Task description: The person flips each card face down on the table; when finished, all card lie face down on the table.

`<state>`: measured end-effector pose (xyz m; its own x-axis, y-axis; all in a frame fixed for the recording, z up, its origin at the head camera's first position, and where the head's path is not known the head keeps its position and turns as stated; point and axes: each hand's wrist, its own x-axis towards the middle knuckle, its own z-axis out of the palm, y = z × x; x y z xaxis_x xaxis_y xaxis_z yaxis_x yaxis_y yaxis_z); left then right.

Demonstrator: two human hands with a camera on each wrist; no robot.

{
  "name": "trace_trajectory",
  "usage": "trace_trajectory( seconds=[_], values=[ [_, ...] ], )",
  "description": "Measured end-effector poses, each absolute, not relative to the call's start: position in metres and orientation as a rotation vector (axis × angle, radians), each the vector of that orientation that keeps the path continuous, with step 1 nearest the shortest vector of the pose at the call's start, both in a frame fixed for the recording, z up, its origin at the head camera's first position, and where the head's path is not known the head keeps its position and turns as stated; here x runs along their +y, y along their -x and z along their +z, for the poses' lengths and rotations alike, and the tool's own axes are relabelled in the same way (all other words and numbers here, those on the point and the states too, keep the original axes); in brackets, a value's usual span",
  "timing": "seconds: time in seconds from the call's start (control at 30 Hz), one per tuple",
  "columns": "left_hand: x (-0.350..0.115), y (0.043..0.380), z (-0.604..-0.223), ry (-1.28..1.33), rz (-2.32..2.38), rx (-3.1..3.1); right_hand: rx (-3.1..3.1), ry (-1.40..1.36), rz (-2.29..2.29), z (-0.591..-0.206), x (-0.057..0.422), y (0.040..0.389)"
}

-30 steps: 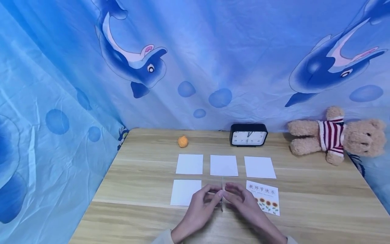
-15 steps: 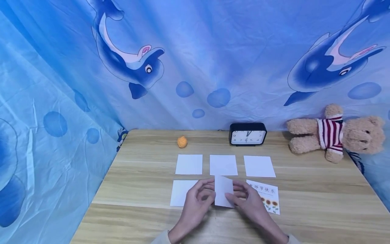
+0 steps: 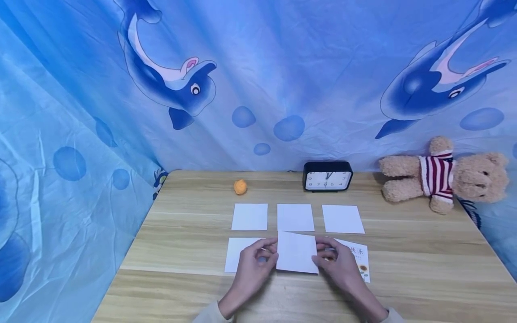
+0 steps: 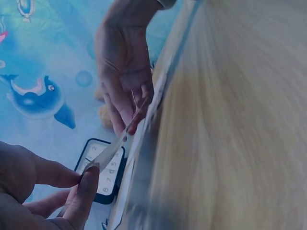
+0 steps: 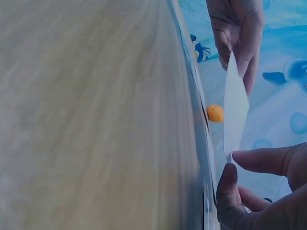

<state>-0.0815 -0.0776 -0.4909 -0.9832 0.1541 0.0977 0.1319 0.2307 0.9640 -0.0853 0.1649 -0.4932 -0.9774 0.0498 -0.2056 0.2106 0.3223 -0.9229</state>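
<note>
A square card point(image 3: 296, 252), its blank white side toward the head camera, is held raised above the table between both hands. My left hand point(image 3: 255, 265) pinches its left edge between thumb and fingers, as the left wrist view also shows. At the opposite edge, my right hand point(image 3: 340, 265) grips the card the same way. Behind the left hand lies a blank white card point(image 3: 236, 255), partly covered. The sunflower card point(image 3: 363, 258), printed with writing, lies partly hidden behind the right hand.
Three blank cards form the row behind: left point(image 3: 249, 217), middle point(image 3: 295, 218) and right point(image 3: 343, 219). Farther back are an orange ball point(image 3: 240, 187), a black clock point(image 3: 327, 176) and a teddy bear point(image 3: 438, 175). A blue dolphin curtain point(image 3: 258, 80) hangs beyond the wooden table point(image 3: 181, 251).
The held card has turned from edge-on to showing its white face to the head camera. Both hands have moved slightly apart to its left and right edges.
</note>
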Motion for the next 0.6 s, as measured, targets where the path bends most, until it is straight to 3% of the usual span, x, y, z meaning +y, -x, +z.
trace_trajectory(
  seconds=[0.6],
  values=[
    [-0.0800,0.0916,-0.4995,-0.337,1.610,2.607,2.491,-0.223,-1.626,-0.4940,0.1658,0.0874]
  ],
)
